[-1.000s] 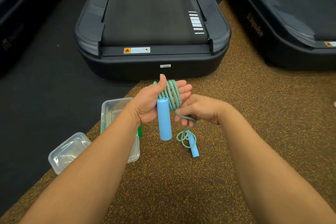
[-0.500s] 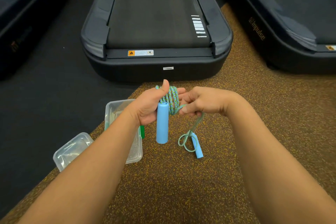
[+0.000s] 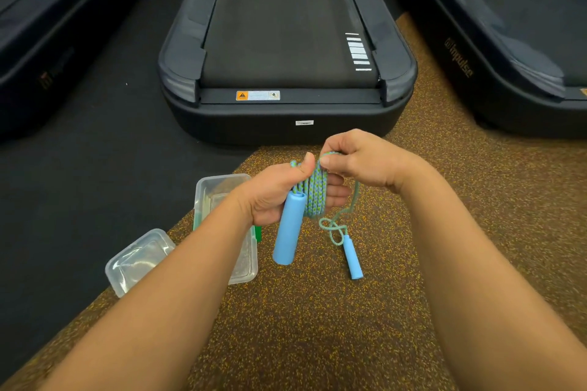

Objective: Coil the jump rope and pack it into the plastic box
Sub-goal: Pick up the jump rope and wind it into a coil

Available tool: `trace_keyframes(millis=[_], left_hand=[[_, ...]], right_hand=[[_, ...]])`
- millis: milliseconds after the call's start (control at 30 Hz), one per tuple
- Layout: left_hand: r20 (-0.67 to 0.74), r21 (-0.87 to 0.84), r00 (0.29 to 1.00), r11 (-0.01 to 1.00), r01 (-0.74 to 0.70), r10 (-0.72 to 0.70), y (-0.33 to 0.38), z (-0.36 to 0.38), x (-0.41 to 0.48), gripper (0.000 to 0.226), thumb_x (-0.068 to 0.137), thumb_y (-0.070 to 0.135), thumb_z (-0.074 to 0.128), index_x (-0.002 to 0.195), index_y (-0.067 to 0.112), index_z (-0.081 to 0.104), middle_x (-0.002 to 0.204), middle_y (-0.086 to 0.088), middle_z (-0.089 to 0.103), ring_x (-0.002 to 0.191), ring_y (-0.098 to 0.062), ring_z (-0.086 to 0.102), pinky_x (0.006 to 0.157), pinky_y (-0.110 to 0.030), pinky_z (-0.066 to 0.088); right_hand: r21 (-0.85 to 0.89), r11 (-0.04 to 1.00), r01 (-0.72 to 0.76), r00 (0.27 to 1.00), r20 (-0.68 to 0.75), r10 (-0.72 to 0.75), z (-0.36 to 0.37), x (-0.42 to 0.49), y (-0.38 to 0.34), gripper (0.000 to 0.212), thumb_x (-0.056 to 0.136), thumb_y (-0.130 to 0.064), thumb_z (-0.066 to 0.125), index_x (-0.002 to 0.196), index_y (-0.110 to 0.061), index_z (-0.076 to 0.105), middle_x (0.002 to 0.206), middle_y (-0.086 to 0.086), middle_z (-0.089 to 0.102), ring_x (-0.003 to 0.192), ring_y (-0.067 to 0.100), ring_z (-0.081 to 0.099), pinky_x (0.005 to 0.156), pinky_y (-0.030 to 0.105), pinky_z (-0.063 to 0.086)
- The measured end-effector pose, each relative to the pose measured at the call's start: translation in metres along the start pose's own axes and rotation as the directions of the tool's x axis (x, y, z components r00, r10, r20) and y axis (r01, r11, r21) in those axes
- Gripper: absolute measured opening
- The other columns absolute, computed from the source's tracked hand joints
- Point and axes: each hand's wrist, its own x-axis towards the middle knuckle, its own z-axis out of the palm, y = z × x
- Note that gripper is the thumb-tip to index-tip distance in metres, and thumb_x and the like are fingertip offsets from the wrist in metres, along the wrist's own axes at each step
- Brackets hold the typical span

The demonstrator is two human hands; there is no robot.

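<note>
My left hand grips a coil of blue-green jump rope wound round its fingers, with one light blue handle hanging down from the palm. My right hand pinches the free strand at the top of the coil, beside my left thumb. From there the strand drops in a loose loop to the second blue handle, which lies on the floor. The clear plastic box stands on the floor left of the hands, partly hidden by my left forearm.
A clear lid lies on the floor left of the box, at the edge of the speckled brown mat. A black treadmill stands directly ahead, with another treadmill to the right and dark flooring on the left.
My right hand has risen from below the coil to its top, carrying the free strand up and over. The loose end has shortened; the second handle stays on the floor.
</note>
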Motion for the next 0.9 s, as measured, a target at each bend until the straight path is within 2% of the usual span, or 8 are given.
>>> trace_keyframes(millis=[133, 233, 333, 433, 567, 667, 733, 900], left_hand=[[0.029, 0.000, 0.999, 1.000, 0.027, -0.027, 0.002, 0.000, -0.005, 0.068, 0.087, 0.047, 0.035, 0.121, -0.009, 0.051, 0.120, -0.026, 0.060, 0.110, -0.035, 0.062, 0.095, -0.039, 0.050], [0.094, -0.028, 0.995, 0.999, 0.032, -0.029, 0.003, -0.001, -0.007, 0.064, 0.089, 0.048, 0.033, 0.118, -0.004, 0.057, 0.114, -0.021, 0.066, 0.105, -0.031, 0.065, 0.094, -0.039, 0.051], [0.131, -0.052, 0.991, 0.998, 0.030, -0.023, 0.007, 0.001, -0.011, 0.061, 0.091, 0.046, 0.029, 0.108, -0.001, 0.065, 0.107, -0.018, 0.070, 0.100, -0.028, 0.068, 0.090, -0.038, 0.053], [0.147, -0.090, 0.989, 0.996, 0.013, 0.001, 0.010, 0.002, -0.011, 0.061, 0.089, 0.046, 0.032, 0.102, 0.001, 0.071, 0.105, -0.017, 0.070, 0.098, -0.027, 0.069, 0.089, -0.038, 0.054], [0.125, -0.129, 0.991, 0.991, -0.028, 0.044, 0.009, -0.002, -0.008, 0.062, 0.092, 0.048, 0.034, 0.113, -0.002, 0.063, 0.111, -0.020, 0.068, 0.102, -0.029, 0.067, 0.093, -0.040, 0.052], [0.102, -0.177, 0.990, 0.981, -0.080, 0.099, 0.008, -0.002, -0.004, 0.063, 0.089, 0.049, 0.035, 0.116, -0.002, 0.060, 0.117, -0.021, 0.065, 0.108, -0.029, 0.064, 0.093, -0.039, 0.052], [0.105, -0.227, 0.984, 0.967, -0.116, 0.143, 0.008, -0.002, -0.003, 0.065, 0.091, 0.051, 0.033, 0.121, -0.002, 0.056, 0.125, -0.021, 0.060, 0.116, -0.031, 0.059, 0.097, -0.039, 0.049], [0.029, -0.268, 0.981, 0.947, -0.177, 0.192, 0.008, -0.006, 0.002, 0.066, 0.094, 0.051, 0.023, 0.124, -0.001, 0.052, 0.124, -0.017, 0.062, 0.116, -0.028, 0.060, 0.097, -0.037, 0.049]], right_hand=[[0.152, 0.988, 0.041, 0.996, -0.088, -0.027, 0.008, 0.004, 0.007, 0.021, 0.092, -0.014, 0.057, 0.072, -0.020, 0.059, 0.063, -0.006, 0.049, 0.059, 0.005, 0.041, 0.063, 0.026, 0.036], [0.313, 0.948, 0.060, 0.994, -0.106, -0.028, 0.016, 0.004, 0.017, 0.017, 0.093, -0.015, 0.055, 0.077, -0.014, 0.062, 0.067, 0.001, 0.052, 0.063, 0.009, 0.044, 0.062, 0.026, 0.040], [0.552, 0.833, 0.031, 0.998, -0.065, 0.006, 0.023, 0.003, 0.026, 0.018, 0.093, -0.015, 0.055, 0.080, -0.009, 0.066, 0.073, 0.007, 0.062, 0.067, 0.015, 0.057, 0.063, 0.027, 0.050], [0.709, 0.703, -0.050, 0.999, 0.028, 0.043, 0.029, 0.002, 0.034, 0.021, 0.095, -0.011, 0.051, 0.080, -0.005, 0.066, 0.064, 0.005, 0.066, 0.055, 0.015, 0.063, 0.050, 0.027, 0.053], [0.769, 0.629, -0.116, 0.993, 0.109, 0.049, 0.039, 0.005, 0.043, 0.021, 0.092, 0.004, 0.041, 0.089, 0.015, 0.058, 0.059, 0.009, 0.053, 0.049, 0.014, 0.051, 0.050, 0.026, 0.051], [0.746, 0.649, -0.151, 0.988, 0.133, 0.078, 0.046, 0.004, 0.049, 0.027, 0.091, 0.001, 0.043, 0.097, 0.001, 0.068, 0.074, 0.014, 0.056, 0.061, 0.016, 0.051, 0.055, 0.027, 0.045], [0.693, 0.695, -0.190, 0.980, 0.175, 0.094, 0.049, 0.003, 0.051, 0.018, 0.090, 0.001, 0.048, 0.094, 0.001, 0.065, 0.071, 0.012, 0.059, 0.059, 0.016, 0.054, 0.051, 0.024, 0.044], [0.669, 0.694, -0.264, 0.957, 0.272, 0.102, 0.050, -0.001, 0.049, 0.012, 0.090, 0.000, 0.055, 0.095, 0.001, 0.065, 0.078, 0.012, 0.066, 0.057, 0.013, 0.057, 0.047, 0.020, 0.044]])
